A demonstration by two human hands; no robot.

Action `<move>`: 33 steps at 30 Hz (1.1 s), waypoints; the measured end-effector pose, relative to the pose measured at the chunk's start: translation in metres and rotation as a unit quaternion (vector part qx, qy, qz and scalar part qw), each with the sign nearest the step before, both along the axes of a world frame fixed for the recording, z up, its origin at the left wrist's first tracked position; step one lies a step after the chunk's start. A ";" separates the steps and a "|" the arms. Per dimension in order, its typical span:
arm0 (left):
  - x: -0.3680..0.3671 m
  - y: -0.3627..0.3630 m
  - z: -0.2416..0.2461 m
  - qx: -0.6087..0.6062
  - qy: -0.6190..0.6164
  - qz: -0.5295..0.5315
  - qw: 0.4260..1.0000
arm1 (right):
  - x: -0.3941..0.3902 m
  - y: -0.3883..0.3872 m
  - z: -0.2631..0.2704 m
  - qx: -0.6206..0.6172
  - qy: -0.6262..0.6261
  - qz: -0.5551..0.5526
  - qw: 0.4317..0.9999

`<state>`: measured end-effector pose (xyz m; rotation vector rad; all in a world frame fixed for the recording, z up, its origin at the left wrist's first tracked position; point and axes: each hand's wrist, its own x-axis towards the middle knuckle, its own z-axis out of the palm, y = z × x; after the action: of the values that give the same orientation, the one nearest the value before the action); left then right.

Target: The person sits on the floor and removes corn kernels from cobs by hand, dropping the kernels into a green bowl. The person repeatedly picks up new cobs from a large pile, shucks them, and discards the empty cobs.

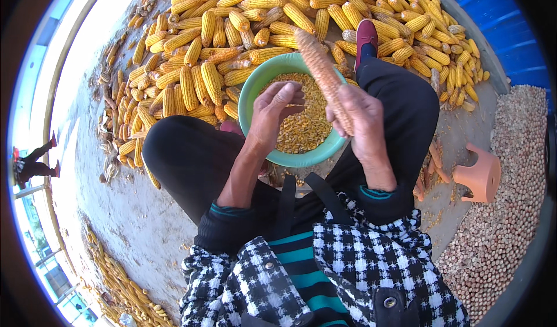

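In my right hand (361, 118) is a bare corn cob (320, 72), gripped near its lower end and slanting up to the left, its kernels stripped off. My left hand (278, 109) hovers over the left part of a green plastic basin (248, 103), fingers curled and thumb raised, apart from the cob. Whether something small lies within those curled fingers I cannot tell. Loose yellow corn kernels (300, 129) cover the bottom of the basin, which stands on the floor between my knees. The cob's upper end reaches past the basin's far rim.
A large heap of yellow corn ears (187, 83) surrounds the basin's far side. To the right are a pink plastic stool (483, 174), a few stripped cobs (435, 161) and a big stack of cobs (491, 240). More corn (126, 283) lies at lower left. A person (32, 166) is at far left.
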<state>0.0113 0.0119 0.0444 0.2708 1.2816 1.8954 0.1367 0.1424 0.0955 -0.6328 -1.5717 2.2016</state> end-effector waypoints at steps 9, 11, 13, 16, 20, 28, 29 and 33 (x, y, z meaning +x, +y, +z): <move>-0.002 -0.011 0.016 -0.009 -0.087 0.139 0.986 | 0.132 0.093 0.044 0.201 -0.016 -0.351 0.914; 0.009 -0.009 0.024 -0.029 -0.074 0.104 0.991 | 0.172 0.113 0.028 0.267 -0.128 -0.360 0.885; 0.021 -0.005 0.030 -0.028 -0.074 0.051 0.996 | 0.215 0.129 0.011 0.271 -0.306 -0.372 0.834; 0.034 0.001 0.037 -0.054 -0.050 -0.029 0.997 | 0.251 0.141 -0.017 0.462 -0.431 -0.315 0.708; 0.038 0.000 0.044 -0.075 -0.022 -0.089 0.993 | 0.236 0.143 -0.004 0.416 -0.337 -0.332 0.777; 0.035 -0.007 0.045 -0.042 -0.011 -0.099 0.994 | 0.052 0.105 0.071 0.502 -0.162 -0.170 0.832; 0.032 -0.009 0.043 -0.052 0.000 -0.107 0.993 | 0.030 0.098 0.074 0.519 -0.148 -0.144 0.830; 0.026 -0.012 0.037 -0.057 0.024 -0.115 0.991 | -0.045 0.077 0.066 0.563 -0.062 -0.034 0.823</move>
<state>0.0370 -0.0004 0.0816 0.3897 1.3255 1.6248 0.0921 0.2193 0.1612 -0.4042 -2.4308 0.8319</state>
